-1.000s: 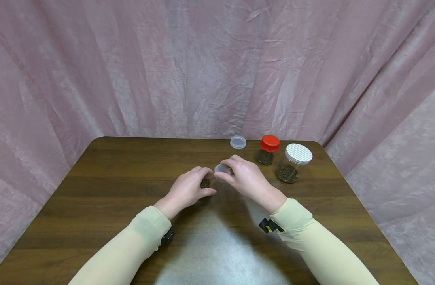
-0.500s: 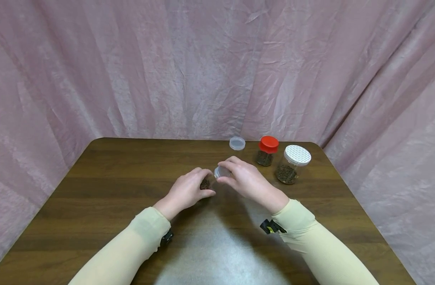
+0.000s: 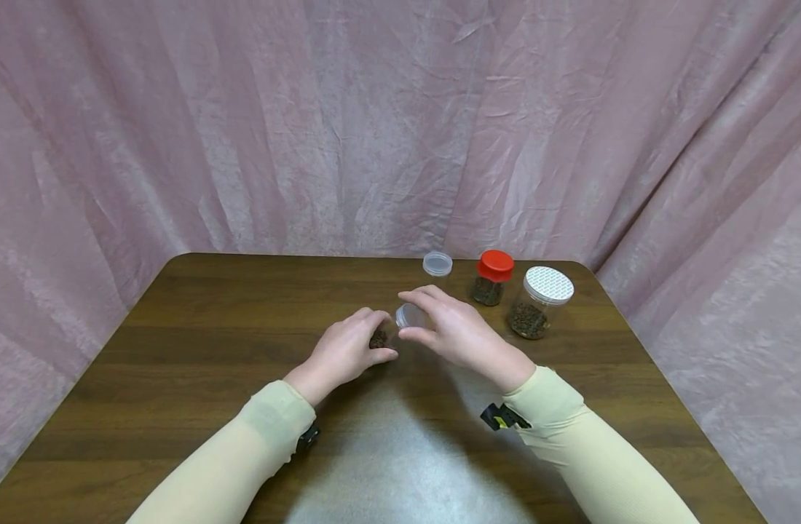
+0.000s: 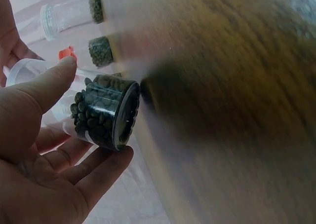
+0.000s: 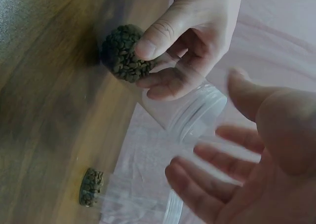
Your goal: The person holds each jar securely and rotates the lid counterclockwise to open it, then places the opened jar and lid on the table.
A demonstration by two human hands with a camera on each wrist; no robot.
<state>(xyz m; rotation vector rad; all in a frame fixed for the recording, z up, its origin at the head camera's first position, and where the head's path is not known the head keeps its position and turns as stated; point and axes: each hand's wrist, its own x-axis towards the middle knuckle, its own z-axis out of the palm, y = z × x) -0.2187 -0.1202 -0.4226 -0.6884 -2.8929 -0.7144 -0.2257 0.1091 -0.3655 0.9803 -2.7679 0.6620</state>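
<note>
My left hand [image 3: 348, 346] grips a clear plastic jar [image 4: 101, 108] round its side, thumb on one side and fingers on the other. Small dark brown pellets [image 5: 126, 54] fill the bottom of the jar. Its translucent screw lid [image 5: 200, 113] is on the mouth and leans toward my right hand [image 3: 462, 327]. The fingers and thumb of that hand are spread around the lid, and in the right wrist view a gap shows between them and it.
At the back right of the wooden table [image 3: 243, 291] stand a jar with a red lid [image 3: 496, 265], a larger jar with a white patterned lid [image 3: 549, 284] and a small clear-lidded jar [image 3: 438, 263]. A pink curtain [image 3: 400, 131] hangs behind the table.
My right fingers have spread wider from the lid, which they were closer around before. The lid tilts a little more to the right. My left hand keeps its grip.
</note>
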